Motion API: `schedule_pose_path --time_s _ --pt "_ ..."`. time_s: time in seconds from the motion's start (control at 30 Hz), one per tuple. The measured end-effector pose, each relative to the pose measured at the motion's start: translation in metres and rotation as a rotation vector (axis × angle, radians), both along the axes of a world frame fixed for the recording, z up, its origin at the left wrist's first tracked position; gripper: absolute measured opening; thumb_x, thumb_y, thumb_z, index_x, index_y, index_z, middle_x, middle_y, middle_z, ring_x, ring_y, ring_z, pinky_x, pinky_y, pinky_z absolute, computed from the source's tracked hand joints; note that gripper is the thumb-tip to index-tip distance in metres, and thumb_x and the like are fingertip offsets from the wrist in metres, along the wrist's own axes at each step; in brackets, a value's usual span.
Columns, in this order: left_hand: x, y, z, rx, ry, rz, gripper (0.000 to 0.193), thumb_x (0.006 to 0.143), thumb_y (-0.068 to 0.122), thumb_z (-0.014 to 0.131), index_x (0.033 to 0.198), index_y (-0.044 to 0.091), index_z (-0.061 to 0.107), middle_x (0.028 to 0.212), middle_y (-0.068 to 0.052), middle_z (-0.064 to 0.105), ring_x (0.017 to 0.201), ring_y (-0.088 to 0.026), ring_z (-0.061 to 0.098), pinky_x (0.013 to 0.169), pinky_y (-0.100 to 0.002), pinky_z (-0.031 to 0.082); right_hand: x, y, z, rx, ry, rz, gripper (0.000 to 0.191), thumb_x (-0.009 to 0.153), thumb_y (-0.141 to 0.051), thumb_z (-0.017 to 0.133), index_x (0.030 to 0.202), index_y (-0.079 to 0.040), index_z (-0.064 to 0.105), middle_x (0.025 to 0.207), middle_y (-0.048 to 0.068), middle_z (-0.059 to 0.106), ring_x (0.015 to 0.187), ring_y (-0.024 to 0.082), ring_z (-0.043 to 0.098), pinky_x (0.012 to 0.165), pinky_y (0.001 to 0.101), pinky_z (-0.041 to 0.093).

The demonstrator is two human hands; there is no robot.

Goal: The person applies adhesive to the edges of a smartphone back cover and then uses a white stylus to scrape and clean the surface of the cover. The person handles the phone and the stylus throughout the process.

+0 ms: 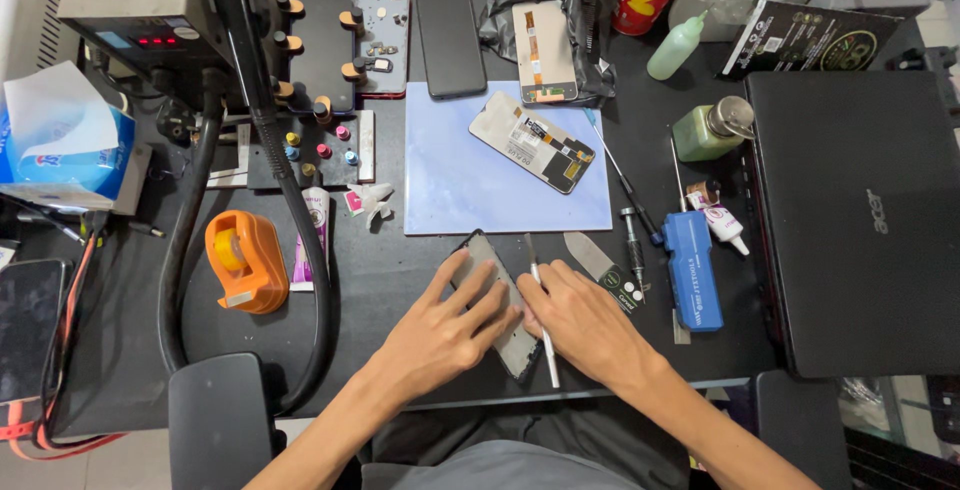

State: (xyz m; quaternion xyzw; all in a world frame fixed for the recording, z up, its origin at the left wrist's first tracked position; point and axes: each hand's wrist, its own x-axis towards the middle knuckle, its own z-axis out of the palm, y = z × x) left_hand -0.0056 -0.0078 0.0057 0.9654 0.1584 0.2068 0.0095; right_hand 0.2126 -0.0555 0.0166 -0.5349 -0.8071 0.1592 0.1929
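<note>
Left hand [440, 335]: fingers spread, pressed flat on the phone frame [497, 300].
Right hand [590, 325]: pinched a thin white tool [544, 322] — tip at the frame's edge.
Phone frame: lay on the black counter [390, 280], just below the pale blue mat [450, 185].

Phone repair workshop, dismantled phones [380, 35] and loose screens [533, 140] lying about, screwdrivers [628, 200] cluttering the counter [400, 280], soldering station [140, 0] glowing

bare mat left of hands, black hose [300, 250] bounding it (tape dispenser [245, 260] beyond)
</note>
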Motion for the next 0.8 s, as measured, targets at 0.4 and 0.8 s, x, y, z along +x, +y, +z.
schedule_pose_path --time_s 0.4,0.8 --pt "-0.0070 0.0060 0.0030 -0.081 -0.100 0.076 0.043 0.080 0.016 0.068 0.123 0.014 0.074 0.127 -0.013 0.069 0.129 -0.034 0.059 0.114 -0.062 0.036 0.0070 0.0021 0.0026 -0.034 0.241 -0.115 0.019 0.079 -0.012 0.074 0.086 -0.006 0.058 0.081 0.008 0.058 0.075 0.030 0.063 0.064 0.0414 0.051" --pt "-0.0076 0.0054 0.0059 -0.118 -0.141 0.118 0.047 0.078 0.011 0.070 0.124 0.016 0.073 0.125 -0.010 0.069 0.127 -0.034 0.059 0.113 -0.063 0.036 0.0077 0.0007 0.0011 0.037 0.290 -0.166 0.020 0.079 -0.009 0.076 0.089 -0.003 0.060 0.081 0.009 0.059 0.068 0.027 0.064 0.061 0.0383 0.051"
